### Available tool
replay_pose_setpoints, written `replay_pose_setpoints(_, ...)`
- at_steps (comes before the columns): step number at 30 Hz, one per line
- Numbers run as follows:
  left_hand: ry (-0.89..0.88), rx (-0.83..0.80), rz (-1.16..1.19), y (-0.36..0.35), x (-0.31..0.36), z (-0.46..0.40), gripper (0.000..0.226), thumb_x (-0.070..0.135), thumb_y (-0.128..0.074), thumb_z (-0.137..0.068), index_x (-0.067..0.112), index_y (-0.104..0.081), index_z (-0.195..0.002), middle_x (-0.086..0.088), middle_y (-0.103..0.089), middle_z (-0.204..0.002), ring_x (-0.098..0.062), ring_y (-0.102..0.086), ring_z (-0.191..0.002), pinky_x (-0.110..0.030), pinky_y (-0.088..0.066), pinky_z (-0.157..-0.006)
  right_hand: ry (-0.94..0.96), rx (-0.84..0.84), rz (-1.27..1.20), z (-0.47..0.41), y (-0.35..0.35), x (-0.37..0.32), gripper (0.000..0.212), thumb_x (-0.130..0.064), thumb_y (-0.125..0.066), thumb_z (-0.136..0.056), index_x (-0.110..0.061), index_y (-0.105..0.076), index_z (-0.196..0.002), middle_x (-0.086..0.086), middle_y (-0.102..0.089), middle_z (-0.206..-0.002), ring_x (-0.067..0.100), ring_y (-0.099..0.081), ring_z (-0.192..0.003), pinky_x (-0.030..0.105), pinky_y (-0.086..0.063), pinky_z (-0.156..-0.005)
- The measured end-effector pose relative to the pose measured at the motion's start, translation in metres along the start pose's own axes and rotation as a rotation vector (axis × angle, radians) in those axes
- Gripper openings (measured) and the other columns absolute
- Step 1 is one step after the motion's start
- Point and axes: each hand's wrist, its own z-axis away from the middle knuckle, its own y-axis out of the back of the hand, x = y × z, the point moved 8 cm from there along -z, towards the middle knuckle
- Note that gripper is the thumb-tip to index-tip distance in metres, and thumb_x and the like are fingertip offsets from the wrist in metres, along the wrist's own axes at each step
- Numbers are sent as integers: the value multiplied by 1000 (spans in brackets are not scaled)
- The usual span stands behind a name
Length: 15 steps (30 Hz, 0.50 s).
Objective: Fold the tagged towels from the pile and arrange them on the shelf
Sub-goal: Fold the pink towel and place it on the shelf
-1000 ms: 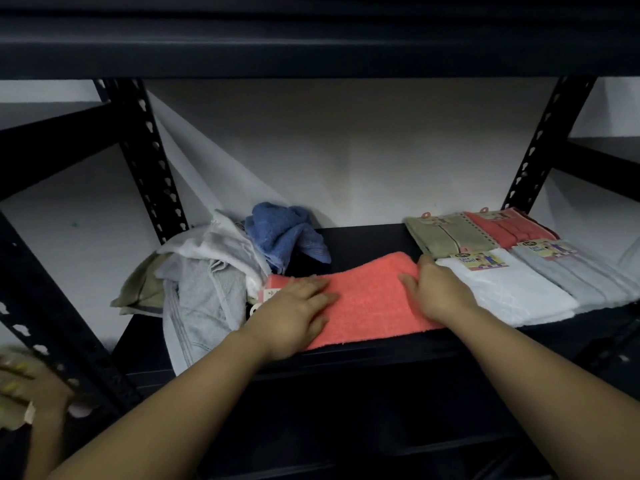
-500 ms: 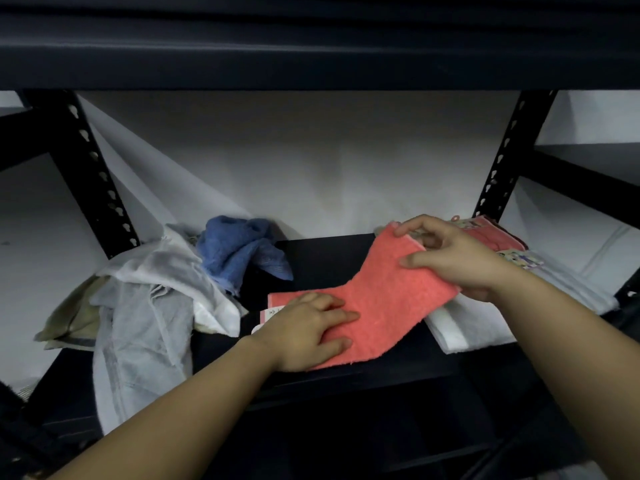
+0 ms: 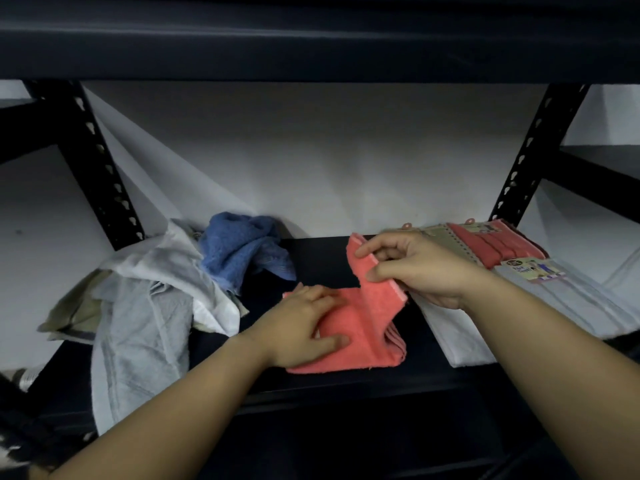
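- Folding the coral towel (image 3: 360, 337) on the shelf (image 3: 325, 258), mid-shelf between the pile (image 3: 152, 292) and the folded stack (image 3: 540, 292): the right hand (image 3: 426, 271) pinches its raised end between thumb and curled fingers; the left hand (image 3: 304, 327) lies flat, fingers straight, pressing the lower half.
- Risk: if the pinch loosens, the raised flap could drop skewed and give a crooked fold.
- Risk: if the left hand eases off, pulling may drag the layers apart at the near edge.
- Since half a second ago, the lifted end has been carried further over, standing more upright; a second ago the towel lay flat under both hands.
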Motion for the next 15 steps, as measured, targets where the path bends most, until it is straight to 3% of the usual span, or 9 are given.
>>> replay_pose_setpoints(2,62,34,-18,13,-16,18,85,77,-56,-86,25,-45,-153,5,-45,-150,-12,-42,-136,-43,-29,-121,-3,-24,32,-4,-17,1,34,5,-77,-84,-13,-75,-113,11,-66,-94,17,-63,-79,26,-52,-71)
replay_pose_setpoints(5,132,-3,-22,20,-35,45,103,85,-58,-79,22,-37,-157,6,-39,-156,-11,-37,-141,-37,-23,-125,12,-58,101,-14,-42,7,35,-4,-87,-77,-23,-78,-105,7,-66,-90,17,-64,-81,34,-51,-81)
replay_pose_setpoints(10,169,-83,31,6,-49,70,127,95,-57,-67,25,-17,-164,8,-15,-171,-9,-18,-155,-41,-15,-129,12,-54,257,-23,-80,17,36,-19,-92,-72,-31,-77,-103,10,-77,-94,12,-67,-75,40,-57,-84)
replay_pose_setpoints(15,179,-3,143,9,-47,73,133,92,-69,-60,29,-12,-163,13,-29,-165,-4,-29,-148,-29,-25,-125,-20,-42,377,-27,-106,22,40,-20,-91,-76,-26,-75,-112,-13,-74,-82,-9,-67,-65,10,-48,-66)
